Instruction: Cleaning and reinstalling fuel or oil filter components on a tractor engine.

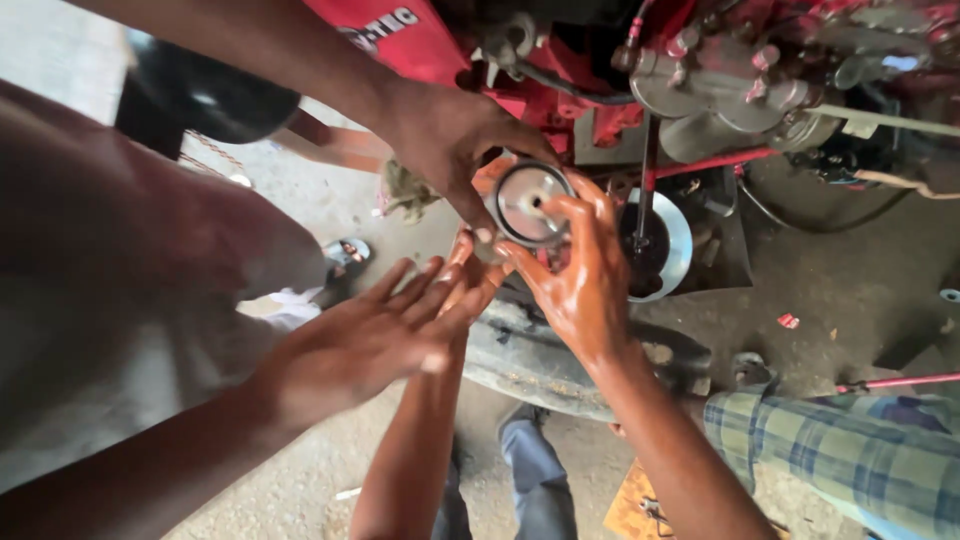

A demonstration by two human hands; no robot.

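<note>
cup (522, 203), where is it?
up in the middle, in front of the red engine (720, 85) and above a dark tyre (530, 355), with hands all round it.
which way does it face?
open mouth up toward the camera, tipped a little left. so its axis runs almost straight at the lens, and you see a round rim with a pale inside. its depth can't be judged from here.
who has it?
right hand (585, 285), shiny with oil, pinches the near rim, thumb (565, 212) on the edge and the other fingers curled under. a co-worker's hand (450, 130) grips the far rim from the top left.
and the left hand (472, 275)?
only fingertips show, right below the cup. the rest sits behind a second co-worker's hand (370, 340), flat, fingers side by side, blurred. whether the left fingers are closed or touching the cup, i can't tell.
anything else lost?
the cup's underside is covered by fingers, and the left side is one big blur.
</note>
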